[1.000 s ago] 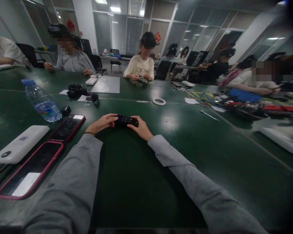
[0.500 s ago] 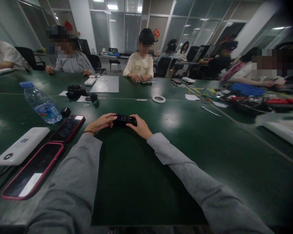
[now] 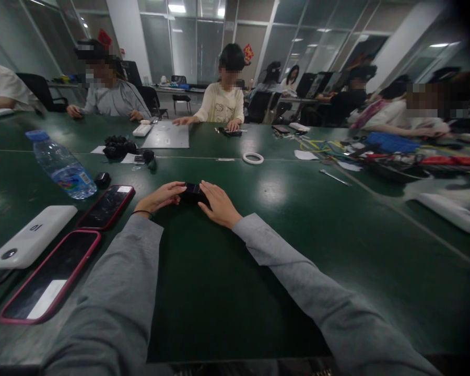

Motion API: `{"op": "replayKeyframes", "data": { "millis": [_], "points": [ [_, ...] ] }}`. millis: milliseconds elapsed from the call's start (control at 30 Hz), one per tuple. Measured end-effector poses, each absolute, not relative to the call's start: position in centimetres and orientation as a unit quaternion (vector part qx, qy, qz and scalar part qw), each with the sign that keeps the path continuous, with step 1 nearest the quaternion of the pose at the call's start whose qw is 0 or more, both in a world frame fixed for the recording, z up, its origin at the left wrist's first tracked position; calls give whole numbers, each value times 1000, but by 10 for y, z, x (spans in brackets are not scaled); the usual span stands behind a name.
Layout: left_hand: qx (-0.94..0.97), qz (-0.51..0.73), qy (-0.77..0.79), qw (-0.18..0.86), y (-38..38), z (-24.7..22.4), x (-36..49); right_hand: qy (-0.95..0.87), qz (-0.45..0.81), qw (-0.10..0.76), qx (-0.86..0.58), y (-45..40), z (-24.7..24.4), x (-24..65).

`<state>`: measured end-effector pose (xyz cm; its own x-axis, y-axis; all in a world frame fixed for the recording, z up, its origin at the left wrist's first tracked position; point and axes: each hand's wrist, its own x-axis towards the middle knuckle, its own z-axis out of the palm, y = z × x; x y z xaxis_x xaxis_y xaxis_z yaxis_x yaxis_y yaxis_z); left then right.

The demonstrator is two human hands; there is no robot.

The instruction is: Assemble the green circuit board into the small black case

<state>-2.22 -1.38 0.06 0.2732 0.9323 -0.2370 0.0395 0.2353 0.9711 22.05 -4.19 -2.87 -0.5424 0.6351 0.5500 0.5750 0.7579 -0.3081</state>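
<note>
A small black box-shaped device (image 3: 192, 192) with thin pale lines on its top is between my hands, low over the green table (image 3: 235, 292). My left hand (image 3: 161, 198) is closed on its left end, thumb on top and fingers curled beneath. Over the right end lies my right hand (image 3: 220, 204), its fingers stretched across the top and the thumb along the near side. That end of the device is hidden under my fingers. What kind of device it is, I cannot make out.
Left of my arm lie two red-edged phones (image 3: 50, 277), a white power bank (image 3: 31, 236) and a tilted water bottle (image 3: 62, 167). Farther off are a tape ring (image 3: 253, 158), a metal tool (image 3: 335, 177), black bundles (image 3: 121, 149) and tangled cables (image 3: 337, 149). Several people sit around.
My right hand has slid left over the device and covers more of its top. My left hand keeps its hold. The person opposite has reached one hand to the silver plate.
</note>
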Motion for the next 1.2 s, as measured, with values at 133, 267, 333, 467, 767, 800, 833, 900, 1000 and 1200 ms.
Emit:
{"op": "replayKeyframes", "data": {
  "millis": [133,267,333,467,767,800,833,900,1000,1200],
  "points": [
    [506,362,480,618,-17,2,-22,-880,32,316,-354,-44,-26,220],
    [515,359,497,599,-20,7,-19,-877,7,307,-369,-45,-24,216],
    [544,366,510,557,-17,8,-14,-874,-1,304,-379,-44,-25,214],
    [643,382,506,429,-4,-1,1,-872,-18,295,-390,-44,-24,214],
    [654,380,519,397,-6,-11,19,-853,13,335,-400,-44,-22,222],
    [654,377,525,393,-8,-9,20,-842,22,352,-409,-43,-22,224],
    [654,374,529,390,-9,-7,20,-829,31,367,-420,-42,-23,225],
    [656,368,533,387,-10,-5,21,-813,52,382,-437,-40,-24,227],
    [656,357,534,397,-4,-8,19,-820,74,369,-431,-38,-24,228],
    [659,336,522,425,4,-11,12,-834,114,344,-415,-40,-21,226]
  ]
}}
